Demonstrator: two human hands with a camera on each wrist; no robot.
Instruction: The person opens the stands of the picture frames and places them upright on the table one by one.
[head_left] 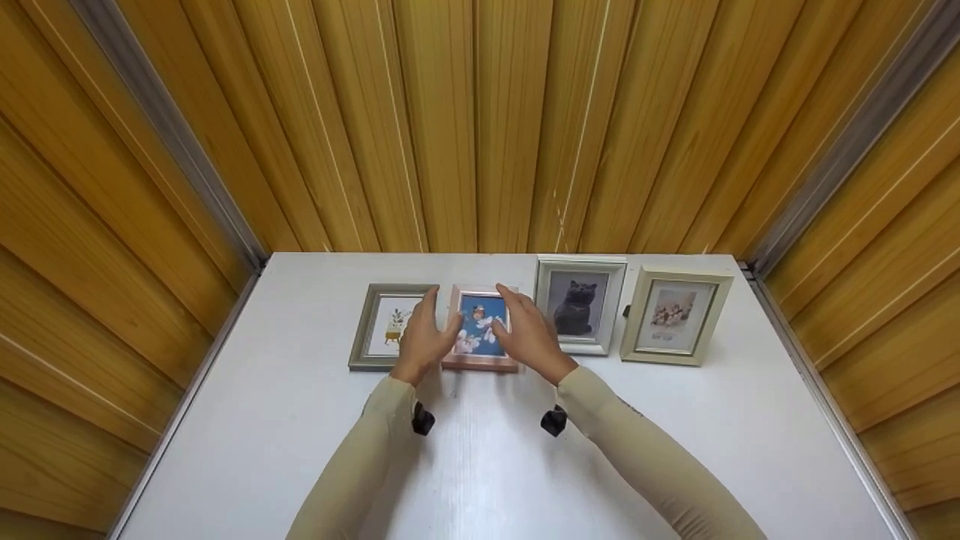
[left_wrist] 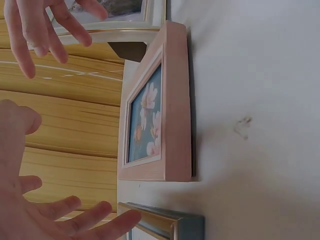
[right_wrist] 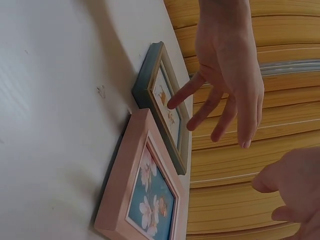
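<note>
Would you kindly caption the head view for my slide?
Both open hands flank a pink wooden picture frame standing on a white table.

Pink frame [left_wrist: 170,110] between open hands

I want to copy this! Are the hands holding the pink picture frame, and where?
No. Both the left hand and right hand are open beside the pink frame, not gripping it.

The pink frame [head_left: 480,328] stands hemmed between the grey frame [head_left: 382,327] and the cat frame [head_left: 579,315]; table [head_left: 480,465] in front lies open.
</note>
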